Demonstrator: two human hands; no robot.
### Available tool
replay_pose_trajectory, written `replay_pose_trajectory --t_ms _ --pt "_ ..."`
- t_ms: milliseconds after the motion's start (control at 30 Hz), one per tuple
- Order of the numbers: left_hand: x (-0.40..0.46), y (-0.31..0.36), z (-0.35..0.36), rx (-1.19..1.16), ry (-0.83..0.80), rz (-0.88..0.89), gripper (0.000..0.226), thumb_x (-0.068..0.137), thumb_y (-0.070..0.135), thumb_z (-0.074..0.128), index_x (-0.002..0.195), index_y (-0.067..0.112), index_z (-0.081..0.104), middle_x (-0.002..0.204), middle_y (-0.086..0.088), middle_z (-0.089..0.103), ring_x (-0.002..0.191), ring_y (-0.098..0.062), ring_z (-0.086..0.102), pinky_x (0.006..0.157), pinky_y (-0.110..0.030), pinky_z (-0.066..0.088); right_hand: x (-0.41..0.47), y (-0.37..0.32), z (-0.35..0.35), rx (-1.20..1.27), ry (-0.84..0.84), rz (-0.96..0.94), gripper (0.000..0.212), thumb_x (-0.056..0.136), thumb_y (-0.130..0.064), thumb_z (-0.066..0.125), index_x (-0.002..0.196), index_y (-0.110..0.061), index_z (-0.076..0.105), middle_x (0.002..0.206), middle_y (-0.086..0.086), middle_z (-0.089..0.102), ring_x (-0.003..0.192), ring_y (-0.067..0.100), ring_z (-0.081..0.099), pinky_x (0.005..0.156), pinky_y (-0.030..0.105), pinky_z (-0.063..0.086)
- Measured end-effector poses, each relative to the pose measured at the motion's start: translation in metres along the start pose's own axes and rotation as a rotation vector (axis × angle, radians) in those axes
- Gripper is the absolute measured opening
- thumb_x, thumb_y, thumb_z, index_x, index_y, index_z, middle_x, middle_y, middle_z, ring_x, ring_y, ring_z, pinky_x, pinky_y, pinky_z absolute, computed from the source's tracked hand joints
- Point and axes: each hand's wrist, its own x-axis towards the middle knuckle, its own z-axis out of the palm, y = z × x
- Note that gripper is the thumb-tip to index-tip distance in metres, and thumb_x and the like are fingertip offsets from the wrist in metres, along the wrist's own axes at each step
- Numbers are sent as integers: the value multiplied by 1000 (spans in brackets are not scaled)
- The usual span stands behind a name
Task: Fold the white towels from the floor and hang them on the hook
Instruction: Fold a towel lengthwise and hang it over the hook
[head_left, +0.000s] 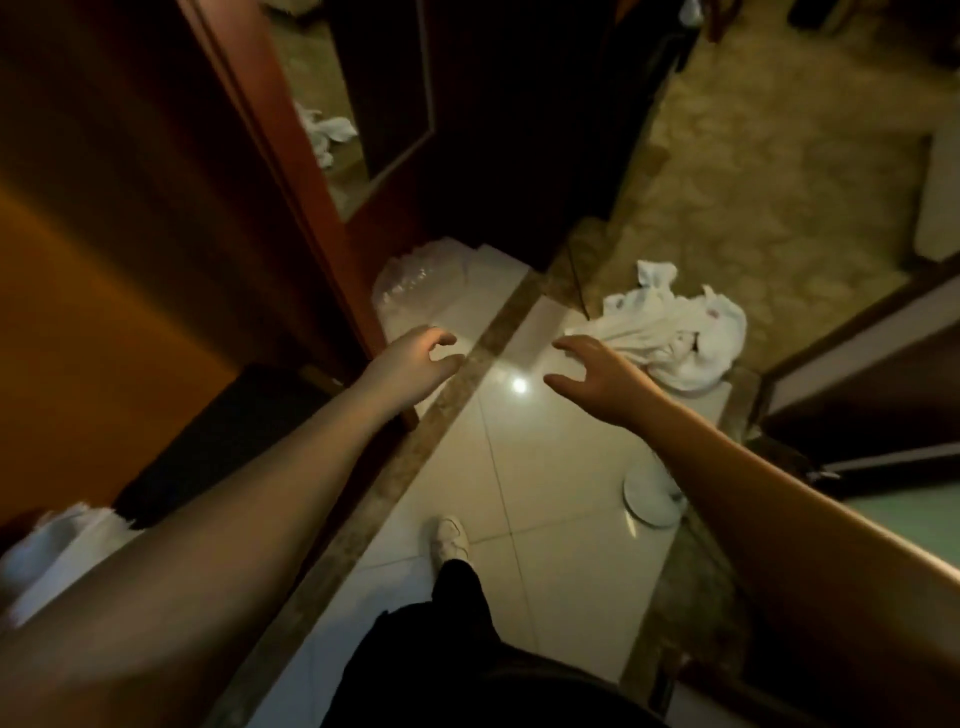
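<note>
Both my forearms were extended forward and down over the floor, bare to the elbow. My left hand (415, 358) was held palm down with its fingers loosely curled and spread, gripping nothing. My right hand (597, 374) was likewise empty, thumb splayed apart from the fingers, the fingers relaxed and slightly bent. Neither hand touched any surface.

The white towels (675, 332) lay in a crumpled heap just beyond and to the outer side of my right hand, near its fingertips but apart from them. The cloth looked soft and deeply creased, with one twisted end raised at the far side. A small pinkish mark showed on one fold; it was too blurred to read. No other writing was legible.

Below both hands was the tiled floor (545, 467), glossy and pale, with thin grout lines and a bright point of reflected light between my hands. A brown stone strip (415, 457) ran diagonally beneath my left wrist. Beyond my left hand lay a crinkled clear plastic bag (415, 280). To the outer side of my left hand stood a reddish wooden door frame (291, 208). Past the towels was a patterned beige carpet (779, 182). Under my right forearm sat a round white disc-shaped object (649, 504). My white shoe (451, 538) and black trouser leg (457, 597) were nearer to me than both hands.
</note>
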Motion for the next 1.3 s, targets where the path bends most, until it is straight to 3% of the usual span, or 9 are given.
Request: replay_pose_trajectory --t_ms 133,400,533,633,700,867,1033,1200,1300 --pt "75 8 26 46 -145 23 43 97 45 56 133 23 57 136 3 56 123 -15 53 84 -26 35 22 56 14 34 -19 196 64 96 -48 62 150 -19 45 159 2 40 146 21 36 116 35 28" --pt "206 47 86 139 -388 16 44 99 43 55 137 20 55 139 -2 57 123 -22 55 95 -32 44 58 160 25 129 -50 554 62 99 -46 59 149 -13 46 157 7 42 145 25 38 117 38 29" --pt "266 79 132 164 -462 6 41 101 36 55 136 16 56 137 -5 58 104 -14 55 69 -19 38 85 214 17 199 -48 680 62 98 -48 58 148 -14 48 156 6 44 144 24 39 116 39 31" --pt "323 101 171 192 -520 -12 38 100 39 56 132 20 58 134 -3 60 97 -15 57 69 -24 40 118 263 8 276 -42 754 60 97 -48 58 147 -18 49 153 4 47 140 24 44 113 40 34" --pt "366 116 195 217 -556 -35 38 99 41 56 131 22 58 128 -4 63 98 -20 63 72 -28 47 147 300 2 321 -71 774 59 96 -49 56 147 -20 48 153 3 47 138 23 46 111 39 36" --pt "464 150 249 233 -594 -149 30 98 35 56 124 20 63 119 -6 66 101 -24 62 74 -27 45 226 392 -25 399 -232 788 57 99 -46 55 148 -17 48 154 5 44 137 25 46 105 33 37" --pt "552 167 297 146 -622 -251 24 97 39 58 111 22 66 102 1 66 81 -8 57 63 -23 41 315 483 -55 250 -377 652 59 100 -48 54 147 -14 48 153 9 45 138 28 45 110 36 37" --pt "642 147 369 -26 -590 -440 19 94 32 63 102 15 67 102 -9 69 95 -25 65 90 -41 52 408 575 -42 163 -370 628 58 98 -48 58 145 -14 51 152 9 48 137 29 46 108 37 37" --pt "688 110 415 -56 -606 -528 20 95 26 62 104 9 68 98 -12 68 87 -24 61 83 -38 53 458 617 -10 131 -332 626 55 96 -44 60 142 -14 55 147 11 51 133 31 49 109 41 40"
